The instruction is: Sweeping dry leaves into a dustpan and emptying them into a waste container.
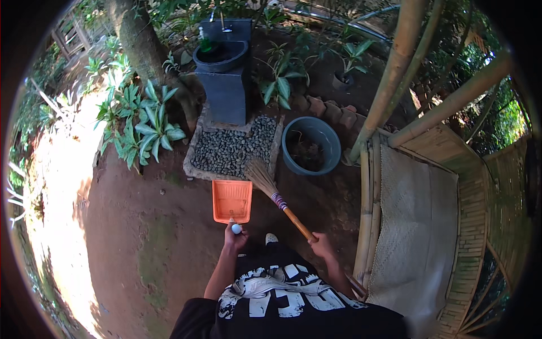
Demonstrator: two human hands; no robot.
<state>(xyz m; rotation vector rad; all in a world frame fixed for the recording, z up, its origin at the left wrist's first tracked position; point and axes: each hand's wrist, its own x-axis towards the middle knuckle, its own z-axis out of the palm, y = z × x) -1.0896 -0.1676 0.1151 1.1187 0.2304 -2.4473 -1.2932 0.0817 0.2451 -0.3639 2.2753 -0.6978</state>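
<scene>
My left hand point(237, 238) grips the white-ended handle of an orange plastic dustpan point(232, 201), whose front lip faces the stone border of a pebble bed point(226, 148). In my right hand point(323, 245) is the wooden handle of a straw broom point(279, 199), with purple and white binding below the bristles. The broom slants forward and left, so its bristle tips lie over the pebbles near the border, just beyond the dustpan's right corner. Some faint marks show on the dustpan floor, but I cannot tell whether they are debris.
A blue-grey plastic tub point(312, 146) holding dry debris stands right of the pebbles. Behind them rises a dark pedestal sink point(222, 84) with a green bottle point(205, 42). Leafy plants point(154, 123) grow at left. A bamboo platform with a woven mat point(415, 220) borders the right side.
</scene>
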